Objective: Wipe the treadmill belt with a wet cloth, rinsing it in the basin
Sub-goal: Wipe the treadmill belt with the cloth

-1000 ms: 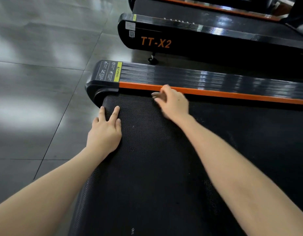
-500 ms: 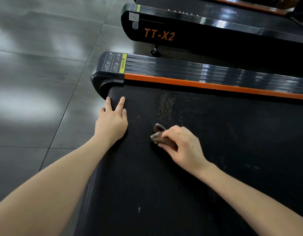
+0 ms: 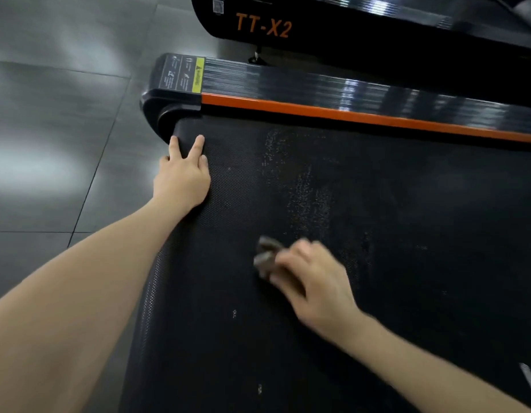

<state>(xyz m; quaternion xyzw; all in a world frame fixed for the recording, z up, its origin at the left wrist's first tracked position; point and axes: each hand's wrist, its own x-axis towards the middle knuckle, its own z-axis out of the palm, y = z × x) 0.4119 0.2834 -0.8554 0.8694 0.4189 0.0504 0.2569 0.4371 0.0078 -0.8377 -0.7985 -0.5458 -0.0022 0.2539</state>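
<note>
While the left hand [image 3: 182,180] rests flat on the belt [image 3: 407,234], the right hand [image 3: 312,278] grips the cloth [image 3: 265,257].

The treadmill belt [image 3: 228,338] is matt black with a fine dotted, rough-looking texture, flecked with pale streaks at centre. The side rail [image 3: 317,84] at upper right is glossy ribbed black, edged by a smooth orange strip [image 3: 347,114]. The cloth [image 3: 265,257] looks soft, crumpled, grey-brown. The grey floor tiles [image 3: 49,144] at left shine.

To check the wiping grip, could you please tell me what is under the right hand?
A bunched grey-brown cloth sticks out from the right hand, which grips it on the black belt. The rest of the cloth is hidden by the hand.
</note>
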